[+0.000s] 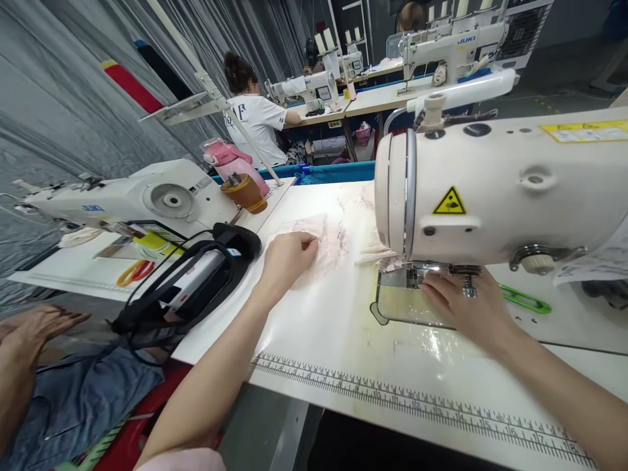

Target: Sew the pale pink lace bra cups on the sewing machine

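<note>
My left hand [290,258] is closed in a pinch at a thin, pale pink lace piece [335,241] lying on the white sewing table [314,320]. To the right, my right hand [468,304] is at the needle area of a cream sewing machine [495,176]. Its thumb and fingertips come together beside the presser foot [412,276]; whatever they grip is hidden. More pale fabric [375,252] lies bunched left of the presser foot and runs behind the machine head.
A black headset [210,275] with straps lies left of my left arm. Beyond it are another sewing machine [161,196], a brown cup [245,193] and a pink bottle [233,160]. Green thread snips [526,299] lie at right. Another person's hand [44,327] is at far left.
</note>
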A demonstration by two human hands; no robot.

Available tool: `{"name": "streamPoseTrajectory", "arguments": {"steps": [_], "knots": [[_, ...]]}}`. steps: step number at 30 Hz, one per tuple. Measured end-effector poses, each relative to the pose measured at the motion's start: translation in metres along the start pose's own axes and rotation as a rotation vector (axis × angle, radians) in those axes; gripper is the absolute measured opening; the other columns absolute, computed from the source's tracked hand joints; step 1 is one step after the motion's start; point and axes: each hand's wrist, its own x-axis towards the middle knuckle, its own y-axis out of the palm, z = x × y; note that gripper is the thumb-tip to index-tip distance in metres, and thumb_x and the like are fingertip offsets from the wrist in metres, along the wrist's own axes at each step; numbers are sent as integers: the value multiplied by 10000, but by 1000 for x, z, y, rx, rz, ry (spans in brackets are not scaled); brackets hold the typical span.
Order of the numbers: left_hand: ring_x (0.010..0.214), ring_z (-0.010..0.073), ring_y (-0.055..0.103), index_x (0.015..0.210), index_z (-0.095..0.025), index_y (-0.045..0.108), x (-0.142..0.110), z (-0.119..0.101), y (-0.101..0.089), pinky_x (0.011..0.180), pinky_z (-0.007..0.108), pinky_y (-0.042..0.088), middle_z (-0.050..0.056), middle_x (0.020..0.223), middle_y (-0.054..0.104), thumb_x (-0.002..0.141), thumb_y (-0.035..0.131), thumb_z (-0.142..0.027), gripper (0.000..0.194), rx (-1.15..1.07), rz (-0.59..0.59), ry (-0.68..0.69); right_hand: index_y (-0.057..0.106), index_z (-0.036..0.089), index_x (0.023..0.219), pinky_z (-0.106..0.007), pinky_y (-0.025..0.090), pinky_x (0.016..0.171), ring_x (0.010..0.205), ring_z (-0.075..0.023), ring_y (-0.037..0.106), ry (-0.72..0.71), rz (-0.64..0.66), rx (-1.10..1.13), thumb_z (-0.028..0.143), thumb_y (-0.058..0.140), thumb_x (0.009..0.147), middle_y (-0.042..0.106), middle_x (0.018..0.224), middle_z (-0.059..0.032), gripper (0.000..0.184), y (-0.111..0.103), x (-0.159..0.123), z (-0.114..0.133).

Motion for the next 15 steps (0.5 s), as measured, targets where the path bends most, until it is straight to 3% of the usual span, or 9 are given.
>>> {"name": "streamPoseTrajectory", "arguments": {"steps": [3, 5, 7, 9, 11, 13, 14, 15], "knots": [[655, 160, 624, 708, -198, 673, 5, 11, -2, 613, 247, 441, -9, 687, 693, 779, 527, -267, 176, -129, -54, -9, 701, 211, 885, -321, 346, 665, 604, -156, 477, -58, 65, -135, 319, 381, 962, 596, 612, -29, 346, -6, 6, 2], [636, 130, 601, 754, -177, 643, 14, 24, -10, 611, 226, 462, -27, 685, 663, 788, 525, -267, 153, -204, -179, -46, 700, 201, 855, -321, 341, 676, 586, -145, 477, -90, 61, -193, 316, 403, 964, 618, 618, -25, 337, -9, 8, 4], [676, 120, 583, 826, -158, 577, 23, 39, -24, 643, 232, 486, -24, 727, 624, 833, 449, -246, 155, -251, -411, -113, 695, 192, 835, -324, 344, 698, 579, -137, 492, -113, 35, -234, 312, 423, 966, 638, 627, -21, 325, -10, 9, 5], [812, 133, 571, 903, -151, 490, 27, 49, -43, 777, 288, 496, 4, 841, 588, 877, 307, -176, 186, -263, -711, -175, 691, 186, 820, -328, 351, 729, 605, -138, 530, -134, 13, -247, 300, 442, 964, 655, 642, -20, 310, -10, 9, 5], [957, 153, 536, 941, -155, 444, 21, 49, -61, 926, 353, 441, 34, 967, 548, 896, 255, -158, 195, -250, -938, -182, 690, 184, 802, -331, 360, 759, 639, -145, 565, -141, -6, -235, 291, 456, 961, 665, 649, -20, 302, -9, 9, 5], [962, 165, 527, 939, -174, 473, 3, 36, -75, 933, 362, 423, 28, 979, 533, 908, 351, -256, 150, -243, -974, -141, 693, 190, 790, -328, 367, 766, 644, -147, 575, -139, -30, -227, 290, 472, 955, 671, 651, -16, 294, -9, 9, 4], [866, 159, 541, 917, -192, 509, -9, 25, -79, 835, 345, 455, 6, 902, 537, 881, 450, -315, 141, -259, -913, -121, 697, 193, 790, -326, 370, 761, 634, -146, 572, -136, -43, -231, 294, 480, 952, 676, 657, -15, 289, -8, 9, 3], [727, 140, 538, 927, -216, 554, -21, 11, -81, 687, 315, 461, -21, 791, 537, 862, 528, -372, 171, -300, -739, -101, 702, 195, 796, -324, 372, 749, 618, -145, 563, -132, -57, -240, 298, 488, 948, 682, 668, -14, 282, -8, 10, 3]]}}
